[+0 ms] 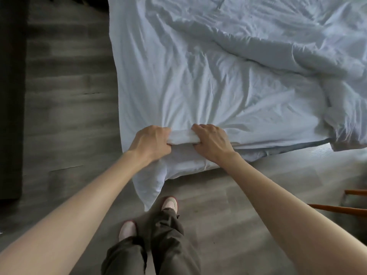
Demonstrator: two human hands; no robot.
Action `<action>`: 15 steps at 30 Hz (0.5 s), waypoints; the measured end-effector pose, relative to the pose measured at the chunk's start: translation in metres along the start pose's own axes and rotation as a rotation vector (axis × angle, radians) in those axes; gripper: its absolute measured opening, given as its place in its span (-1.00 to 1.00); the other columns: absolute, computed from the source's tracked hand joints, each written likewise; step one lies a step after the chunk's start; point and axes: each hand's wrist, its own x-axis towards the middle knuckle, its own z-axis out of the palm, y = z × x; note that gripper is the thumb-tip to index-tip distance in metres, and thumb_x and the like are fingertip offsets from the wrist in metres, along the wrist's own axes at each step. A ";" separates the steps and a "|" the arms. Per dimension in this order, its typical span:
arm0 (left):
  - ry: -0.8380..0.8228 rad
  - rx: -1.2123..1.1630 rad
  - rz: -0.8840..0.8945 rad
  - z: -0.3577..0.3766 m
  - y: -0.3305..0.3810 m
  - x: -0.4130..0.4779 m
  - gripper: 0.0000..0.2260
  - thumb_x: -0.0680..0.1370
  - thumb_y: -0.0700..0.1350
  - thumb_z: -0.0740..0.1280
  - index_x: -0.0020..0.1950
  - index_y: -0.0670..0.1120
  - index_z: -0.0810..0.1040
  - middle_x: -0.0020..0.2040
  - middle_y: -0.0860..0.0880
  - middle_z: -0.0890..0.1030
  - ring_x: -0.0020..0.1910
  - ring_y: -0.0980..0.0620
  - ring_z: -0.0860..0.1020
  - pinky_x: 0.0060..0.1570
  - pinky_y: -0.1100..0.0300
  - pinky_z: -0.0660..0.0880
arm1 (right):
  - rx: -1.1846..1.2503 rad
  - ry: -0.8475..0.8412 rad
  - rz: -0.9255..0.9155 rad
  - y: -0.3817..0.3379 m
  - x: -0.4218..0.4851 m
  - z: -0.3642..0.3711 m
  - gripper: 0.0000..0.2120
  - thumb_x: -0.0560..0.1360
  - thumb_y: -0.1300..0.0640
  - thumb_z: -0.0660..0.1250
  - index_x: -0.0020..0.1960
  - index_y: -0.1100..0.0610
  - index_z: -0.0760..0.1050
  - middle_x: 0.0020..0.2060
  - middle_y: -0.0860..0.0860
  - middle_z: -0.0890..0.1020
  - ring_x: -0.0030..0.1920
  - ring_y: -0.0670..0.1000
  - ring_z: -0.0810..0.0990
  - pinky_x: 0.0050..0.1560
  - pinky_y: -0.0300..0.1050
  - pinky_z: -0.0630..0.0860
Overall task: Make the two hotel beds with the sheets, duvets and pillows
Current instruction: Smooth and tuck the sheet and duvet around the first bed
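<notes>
Head view: left hand [152, 142] and right hand [211, 142] both clench the sheet [198, 86]'s bunched near edge; soft, light, best gripped there.

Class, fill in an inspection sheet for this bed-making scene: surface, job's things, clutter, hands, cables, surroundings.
Surface: bed, covered by a wrinkled white sheet.
Job's things: sheet corner hangs toward the floor; duvet bunched at the right; pillows not seen.
Clutter: nothing seen.
Grippers: left hand and right hand each grip a bunched fold of the sheet at the bed's near edge.
Cables: nothing seen.
Surroundings: grey wooden floor; dark furniture at left; wooden chair parts at right.
</notes>
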 end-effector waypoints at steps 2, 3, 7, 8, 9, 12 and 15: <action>-0.018 -0.014 -0.015 -0.010 0.006 -0.018 -0.84 0.39 -0.24 0.25 -0.32 -0.11 0.29 -0.40 -0.06 0.44 -0.35 -0.10 0.44 -0.37 0.14 0.28 | -0.020 -0.033 -0.010 -0.012 -0.013 -0.019 -0.83 0.45 0.18 0.27 0.02 0.20 0.43 -0.14 0.09 0.61 -0.09 0.15 0.56 -0.24 -0.09 0.30; -0.020 -0.008 -0.020 -0.014 0.006 -0.030 -0.89 0.39 -0.23 0.25 -0.29 -0.12 0.33 -0.37 -0.06 0.48 -0.33 -0.10 0.47 -0.36 0.13 0.32 | -0.031 -0.046 -0.020 -0.020 -0.021 -0.026 -0.84 0.46 0.17 0.26 0.01 0.19 0.43 -0.14 0.08 0.61 -0.09 0.15 0.56 -0.24 -0.11 0.28; 0.034 -0.024 -0.060 -0.032 -0.009 -0.084 -0.93 0.44 -0.13 0.33 -0.15 -0.12 0.53 -0.24 -0.06 0.60 -0.22 -0.14 0.55 -0.26 0.09 0.50 | -0.047 -0.075 -0.038 -0.077 -0.049 -0.045 -0.91 0.51 0.13 0.23 -0.05 0.15 0.39 -0.12 0.09 0.63 -0.09 0.15 0.58 -0.22 -0.11 0.24; 0.058 -0.030 -0.071 -0.038 -0.013 -0.097 -0.92 0.44 -0.11 0.34 -0.14 -0.11 0.55 -0.23 -0.06 0.60 -0.21 -0.14 0.55 -0.28 0.10 0.48 | -0.056 -0.073 -0.033 -0.093 -0.053 -0.049 -0.91 0.52 0.11 0.22 -0.06 0.14 0.38 -0.12 0.09 0.63 -0.09 0.14 0.59 -0.22 -0.11 0.25; 0.079 -0.034 -0.080 -0.045 -0.016 -0.110 -0.91 0.44 -0.11 0.34 -0.16 -0.12 0.55 -0.23 -0.05 0.60 -0.22 -0.14 0.54 -0.30 0.11 0.45 | -0.065 -0.061 -0.029 -0.107 -0.058 -0.052 -0.89 0.53 0.09 0.22 -0.07 0.14 0.39 -0.12 0.09 0.63 -0.09 0.14 0.59 -0.22 -0.11 0.26; 0.101 -0.048 -0.072 -0.055 -0.015 -0.146 -0.89 0.44 -0.11 0.33 -0.22 -0.13 0.53 -0.30 -0.03 0.58 -0.28 -0.08 0.53 -0.36 0.13 0.43 | -0.059 -0.047 -0.013 -0.136 -0.078 -0.062 -0.83 0.54 0.01 0.23 -0.10 0.12 0.38 -0.13 0.09 0.63 -0.13 0.13 0.59 -0.21 -0.12 0.30; 0.066 -0.002 -0.032 -0.040 -0.002 -0.184 -0.84 0.49 -0.06 0.31 -0.24 -0.10 0.49 -0.32 0.00 0.54 -0.32 -0.01 0.47 -0.44 0.22 0.26 | -0.094 -0.098 0.003 -0.149 -0.119 -0.061 -0.81 0.52 -0.02 0.26 -0.10 0.10 0.39 -0.12 0.06 0.64 -0.12 0.11 0.59 -0.21 -0.13 0.30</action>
